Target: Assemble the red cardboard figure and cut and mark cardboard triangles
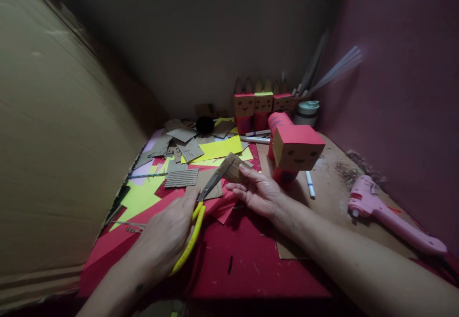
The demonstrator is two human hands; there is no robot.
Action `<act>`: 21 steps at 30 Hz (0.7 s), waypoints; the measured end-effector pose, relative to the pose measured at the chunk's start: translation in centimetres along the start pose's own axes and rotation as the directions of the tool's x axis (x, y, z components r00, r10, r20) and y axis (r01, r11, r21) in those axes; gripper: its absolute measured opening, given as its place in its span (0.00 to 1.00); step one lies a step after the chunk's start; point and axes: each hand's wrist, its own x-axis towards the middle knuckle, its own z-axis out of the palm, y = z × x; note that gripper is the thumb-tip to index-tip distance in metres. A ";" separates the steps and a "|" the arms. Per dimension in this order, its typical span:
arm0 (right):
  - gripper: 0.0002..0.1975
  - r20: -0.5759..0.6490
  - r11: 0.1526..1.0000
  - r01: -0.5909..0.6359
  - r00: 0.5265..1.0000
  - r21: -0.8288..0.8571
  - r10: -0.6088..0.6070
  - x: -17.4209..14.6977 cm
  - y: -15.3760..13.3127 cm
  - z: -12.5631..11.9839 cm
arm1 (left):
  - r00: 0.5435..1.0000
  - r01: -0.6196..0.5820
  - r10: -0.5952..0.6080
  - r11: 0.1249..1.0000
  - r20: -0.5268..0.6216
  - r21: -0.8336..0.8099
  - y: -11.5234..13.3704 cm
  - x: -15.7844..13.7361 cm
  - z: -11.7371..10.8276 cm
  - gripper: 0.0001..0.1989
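My left hand [168, 231] is closed round the yellow handles of a pair of scissors [196, 240]. The blades point away and to the right, lying against a small piece of brown cardboard [234, 166]. Between its thumb and fingers my right hand [260, 191] grips that cardboard by its right side. Just beyond the right hand stands a cardboard animal figure [297, 152] with a box head, a red top, a drawn face and a red body. Under both hands lie red paper [225, 204] and a flat cardboard scrap [211, 190].
Several cardboard scraps [181, 177] and yellow paper [218, 149] cover the table's left and back. Smaller figures [263, 103] with pointed ears stand at the back, near a lidded jar [307, 113]. A pink glue gun [380, 209] and a marker [310, 185] lie right. A large cardboard panel [53, 130] borders the left.
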 end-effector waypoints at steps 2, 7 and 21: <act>0.03 0.010 1.000 -0.004 1.000 0.006 0.003 0.0 0.0 0.0 | 0.998 0.006 -0.012 0.996 0.067 0.086 0.5 0.3 0.0 0.29; 0.06 0.039 1.000 -0.004 0.999 -0.011 0.005 0.2 0.0 -0.6 | 0.988 0.041 -0.074 0.971 0.134 0.234 0.3 0.5 -0.1 0.35; 0.04 -0.039 1.000 -0.026 0.999 -0.009 0.026 -0.1 0.0 0.1 | 0.974 0.057 -0.106 0.970 0.199 0.236 1.7 0.7 -0.4 0.35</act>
